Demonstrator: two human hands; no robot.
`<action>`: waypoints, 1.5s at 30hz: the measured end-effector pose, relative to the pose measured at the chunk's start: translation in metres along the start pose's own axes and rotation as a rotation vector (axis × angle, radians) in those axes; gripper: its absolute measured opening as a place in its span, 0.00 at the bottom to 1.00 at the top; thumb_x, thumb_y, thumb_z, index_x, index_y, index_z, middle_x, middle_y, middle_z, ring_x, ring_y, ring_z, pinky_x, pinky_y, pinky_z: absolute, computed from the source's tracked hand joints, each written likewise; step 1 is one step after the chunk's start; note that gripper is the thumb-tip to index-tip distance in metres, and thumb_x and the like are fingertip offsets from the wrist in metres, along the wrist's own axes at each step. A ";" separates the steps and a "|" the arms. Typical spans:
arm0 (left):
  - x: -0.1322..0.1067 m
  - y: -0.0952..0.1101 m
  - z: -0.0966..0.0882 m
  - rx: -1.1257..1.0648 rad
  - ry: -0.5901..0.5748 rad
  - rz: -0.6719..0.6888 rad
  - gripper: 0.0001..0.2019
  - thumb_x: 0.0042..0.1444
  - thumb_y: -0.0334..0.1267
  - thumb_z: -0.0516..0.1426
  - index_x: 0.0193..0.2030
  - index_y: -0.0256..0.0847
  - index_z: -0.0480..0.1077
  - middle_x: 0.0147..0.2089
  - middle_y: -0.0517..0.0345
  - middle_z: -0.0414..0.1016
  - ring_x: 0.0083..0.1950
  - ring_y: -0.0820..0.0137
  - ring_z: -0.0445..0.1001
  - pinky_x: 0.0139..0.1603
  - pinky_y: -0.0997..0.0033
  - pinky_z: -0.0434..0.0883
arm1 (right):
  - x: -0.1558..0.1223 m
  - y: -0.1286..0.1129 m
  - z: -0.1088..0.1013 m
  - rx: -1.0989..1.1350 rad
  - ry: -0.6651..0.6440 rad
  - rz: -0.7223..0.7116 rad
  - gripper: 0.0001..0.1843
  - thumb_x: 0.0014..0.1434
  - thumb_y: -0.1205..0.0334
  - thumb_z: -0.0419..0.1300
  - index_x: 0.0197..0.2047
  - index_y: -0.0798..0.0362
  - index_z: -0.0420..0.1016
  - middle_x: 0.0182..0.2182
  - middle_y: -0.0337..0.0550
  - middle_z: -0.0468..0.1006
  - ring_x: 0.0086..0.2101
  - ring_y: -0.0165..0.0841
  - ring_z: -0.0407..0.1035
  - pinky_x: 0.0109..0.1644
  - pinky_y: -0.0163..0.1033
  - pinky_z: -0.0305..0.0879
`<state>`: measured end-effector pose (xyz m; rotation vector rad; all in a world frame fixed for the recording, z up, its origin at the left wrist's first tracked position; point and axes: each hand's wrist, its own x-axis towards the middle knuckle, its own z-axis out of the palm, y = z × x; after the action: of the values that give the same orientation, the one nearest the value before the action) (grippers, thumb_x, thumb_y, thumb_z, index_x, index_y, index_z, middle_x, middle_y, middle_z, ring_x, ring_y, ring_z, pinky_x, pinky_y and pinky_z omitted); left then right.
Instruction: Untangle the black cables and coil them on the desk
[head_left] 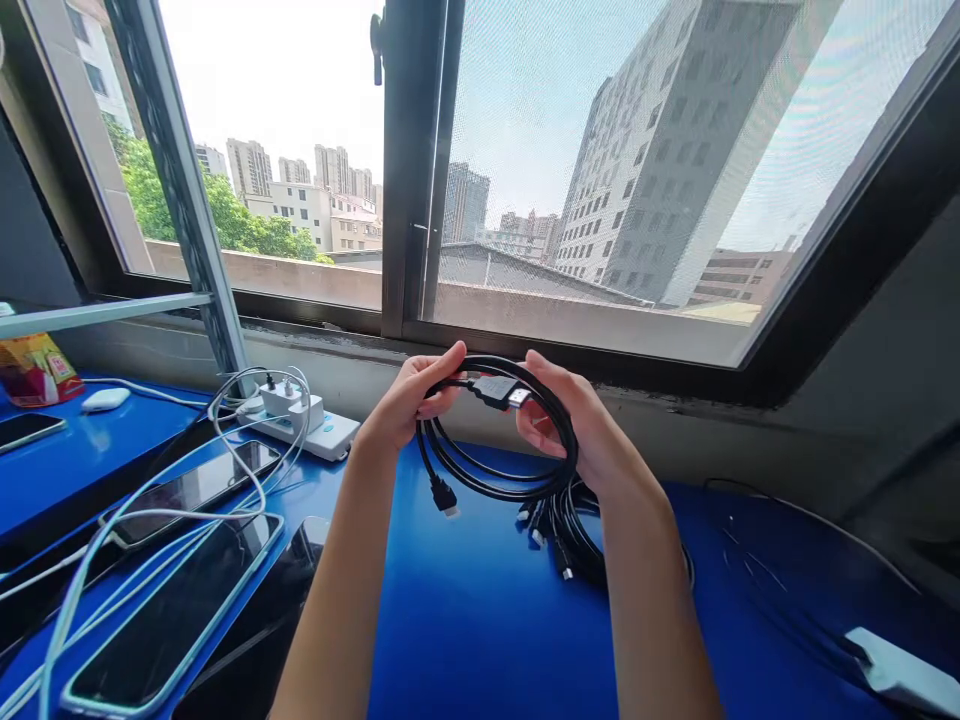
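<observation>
Coiled cable [493,390] between left hand [416,392] and right hand [576,415] over table [480,620], cable bundle [579,540] on table partly behind right forearm [651,570], phones [180,620] and power strip [330,436] at left, window [416,180] behind

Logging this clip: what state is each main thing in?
Round black cable coil: looped, held up.
Black plastic plug: hanging free, unplugged.
Left hand: closed on the coil.
Right hand: loosely curled at the coil's right side.
Second black cable bundle: coiled, on the blue table.
White rectangular power strip: white adapters plugged in.
Pale-edged rectangular phone: flat, screen dark.
</observation>
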<state>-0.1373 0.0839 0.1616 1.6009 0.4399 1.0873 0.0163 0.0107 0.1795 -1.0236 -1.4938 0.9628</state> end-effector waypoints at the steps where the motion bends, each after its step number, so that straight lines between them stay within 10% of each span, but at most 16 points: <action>1: 0.000 0.001 0.000 0.011 0.026 -0.023 0.31 0.50 0.61 0.58 0.12 0.40 0.54 0.10 0.68 0.45 0.14 0.85 0.43 0.15 0.76 0.40 | 0.000 0.002 0.000 -0.020 0.023 -0.061 0.36 0.46 0.29 0.56 0.37 0.56 0.75 0.23 0.40 0.71 0.17 0.23 0.59 0.14 0.28 0.46; 4: 0.000 0.004 0.002 0.074 0.125 -0.126 0.26 0.56 0.54 0.56 0.15 0.39 0.59 0.12 0.68 0.45 0.14 0.83 0.43 0.15 0.76 0.40 | 0.002 0.008 0.001 -0.186 0.146 -0.311 0.35 0.51 0.35 0.59 0.55 0.50 0.71 0.42 0.45 0.75 0.26 0.26 0.68 0.19 0.29 0.57; 9: 0.002 0.004 0.008 0.119 0.147 -0.168 0.26 0.54 0.54 0.58 0.15 0.40 0.55 0.12 0.69 0.47 0.15 0.84 0.43 0.15 0.77 0.40 | 0.010 0.017 0.002 -0.382 0.257 -0.588 0.14 0.54 0.51 0.64 0.40 0.50 0.78 0.39 0.42 0.77 0.35 0.30 0.71 0.31 0.32 0.67; 22: -0.007 0.003 -0.008 0.361 -0.036 -0.357 0.19 0.49 0.52 0.61 0.38 0.37 0.74 0.29 0.58 0.77 0.33 0.70 0.75 0.33 0.75 0.68 | 0.015 0.020 -0.001 -0.229 0.703 -0.550 0.07 0.50 0.58 0.65 0.33 0.51 0.74 0.32 0.41 0.77 0.35 0.32 0.73 0.39 0.36 0.71; 33: 0.008 -0.019 -0.005 0.520 0.344 -0.456 0.10 0.63 0.34 0.51 0.29 0.41 0.58 0.14 0.73 0.58 0.11 0.78 0.60 0.16 0.79 0.59 | 0.017 0.030 -0.013 -0.669 0.391 0.216 0.17 0.49 0.73 0.62 0.43 0.53 0.78 0.25 0.39 0.76 0.28 0.35 0.74 0.34 0.38 0.71; 40: 0.009 -0.049 -0.011 0.749 0.242 -0.715 0.10 0.59 0.30 0.56 0.27 0.37 0.63 0.16 0.68 0.62 0.15 0.79 0.59 0.17 0.79 0.58 | 0.037 0.077 -0.013 -0.795 0.212 0.544 0.13 0.55 0.68 0.65 0.45 0.56 0.74 0.37 0.45 0.76 0.37 0.33 0.73 0.41 0.41 0.72; 45: 0.007 -0.075 -0.013 0.846 0.119 -0.924 0.07 0.61 0.37 0.57 0.41 0.34 0.69 0.34 0.60 0.72 0.29 0.76 0.71 0.30 0.74 0.71 | 0.042 0.107 -0.009 -0.775 0.098 0.706 0.15 0.64 0.57 0.58 0.50 0.56 0.70 0.45 0.46 0.73 0.41 0.33 0.71 0.44 0.43 0.71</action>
<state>-0.1258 0.1220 0.0963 1.6905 1.6837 0.2546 0.0337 0.0844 0.0930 -2.2252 -1.4620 0.7653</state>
